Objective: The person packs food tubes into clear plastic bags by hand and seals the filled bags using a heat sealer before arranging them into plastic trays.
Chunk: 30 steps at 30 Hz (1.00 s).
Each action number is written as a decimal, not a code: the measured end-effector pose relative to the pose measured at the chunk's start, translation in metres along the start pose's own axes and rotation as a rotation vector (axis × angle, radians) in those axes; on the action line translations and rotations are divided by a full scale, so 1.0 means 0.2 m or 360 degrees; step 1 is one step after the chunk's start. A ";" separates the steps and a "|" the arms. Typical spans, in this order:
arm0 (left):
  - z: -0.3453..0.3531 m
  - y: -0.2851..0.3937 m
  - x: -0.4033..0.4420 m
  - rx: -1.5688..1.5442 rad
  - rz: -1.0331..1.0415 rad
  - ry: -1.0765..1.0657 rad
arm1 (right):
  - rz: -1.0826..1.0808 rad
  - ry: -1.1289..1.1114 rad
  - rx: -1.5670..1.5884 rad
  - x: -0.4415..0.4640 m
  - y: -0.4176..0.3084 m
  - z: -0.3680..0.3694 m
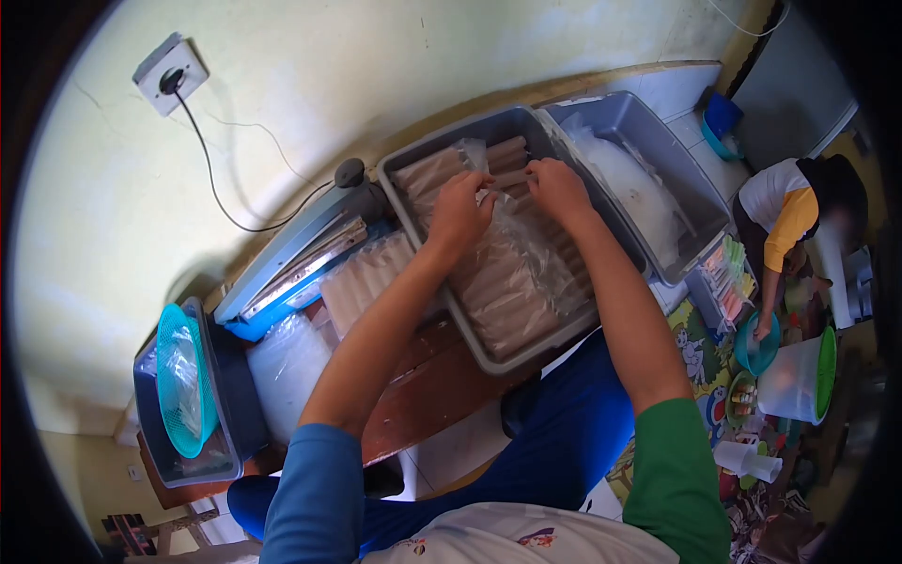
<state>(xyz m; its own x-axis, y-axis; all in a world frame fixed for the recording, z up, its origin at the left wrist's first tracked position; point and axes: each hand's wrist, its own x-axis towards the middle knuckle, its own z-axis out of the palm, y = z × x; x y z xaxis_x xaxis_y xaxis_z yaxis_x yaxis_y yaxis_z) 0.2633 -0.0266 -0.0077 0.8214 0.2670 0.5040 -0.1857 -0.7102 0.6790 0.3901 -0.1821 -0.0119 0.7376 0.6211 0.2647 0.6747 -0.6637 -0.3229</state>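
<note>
A grey tub in front of me holds rows of brown, tube-shaped sticks, some under clear plastic bags. Over its far half, my left hand has its fingers curled and pinched at the edge of the clear plastic. My right hand is a short way to the right, fingertips pinched together above the brown sticks. What lies between those right fingertips is too small to make out. More brown sticks in a clear pack rest left of the tub, partly behind my left forearm.
A blue bag sealer stands against the wall, near a plugged cord. At left, a turquoise basket sits in a dark tub beside a stack of clear bags. A second grey tub holds white plastic. Another person bends over bowls at right.
</note>
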 end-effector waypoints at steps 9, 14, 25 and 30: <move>0.22 -0.27 0.30 0.0405 0.0235 -0.0011 | -0.0238 0.0206 -0.0043 0.21 0.10 0.19; 0.28 -0.35 0.34 0.0799 0.0281 -0.0199 | -0.0299 0.0045 -0.0097 0.28 0.12 0.25; 0.30 -0.35 0.38 0.1186 0.0116 -0.0771 | -0.0180 -0.0358 -0.0198 0.29 0.11 0.25; 0.29 -0.34 0.36 0.1198 0.0160 -0.0800 | -0.0289 -0.0316 -0.0140 0.26 0.13 0.28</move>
<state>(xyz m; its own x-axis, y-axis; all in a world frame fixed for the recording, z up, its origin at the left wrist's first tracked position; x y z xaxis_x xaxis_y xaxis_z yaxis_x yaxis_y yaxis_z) 0.3674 0.0035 -0.0490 0.9915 -0.0096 0.1299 -0.0133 -0.9995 0.0277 0.4449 -0.1427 -0.0579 0.5912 0.7967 0.1253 0.8013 -0.5625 -0.2039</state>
